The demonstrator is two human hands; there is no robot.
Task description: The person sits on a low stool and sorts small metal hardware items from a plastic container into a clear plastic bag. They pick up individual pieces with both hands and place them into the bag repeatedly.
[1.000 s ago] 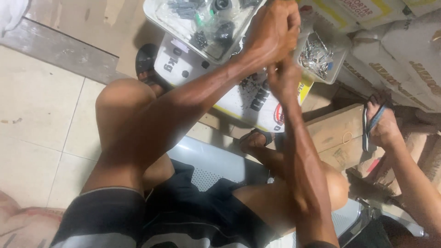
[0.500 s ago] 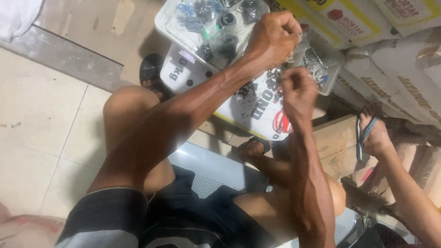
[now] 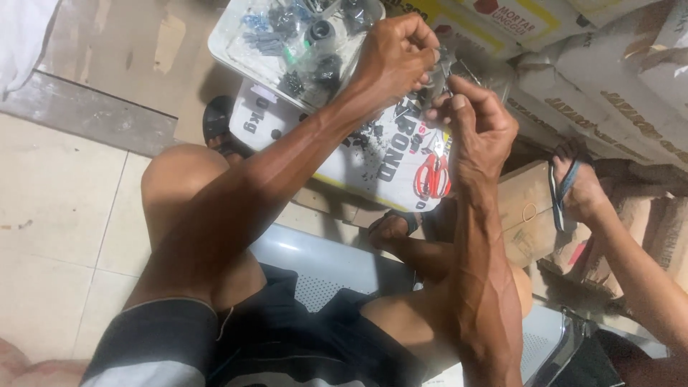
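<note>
I sit on a grey metal bench [image 3: 315,261] with both arms stretched forward. My left hand [image 3: 398,57] is closed in a fist above a white tray [image 3: 231,44] that holds several small bags of dark hardware. My right hand [image 3: 476,118] is raised just right of it, thumb and fingers pinched. Between the two hands is a small clear bag of little metal parts [image 3: 446,70], which both hands grip. What exactly is in the bag is too small to tell.
The tray rests on a white printed sack [image 3: 387,165], where red-handled scissors [image 3: 432,175] lie. More sacks [image 3: 609,79] are stacked at the right. Another person's sandalled foot [image 3: 573,183] rests by a cardboard box [image 3: 527,208]. Tiled floor [image 3: 57,215] is at the left.
My right hand dropped a little away from the left half a second ago and has come back up to it. The left hand stayed over the tray's edge.
</note>
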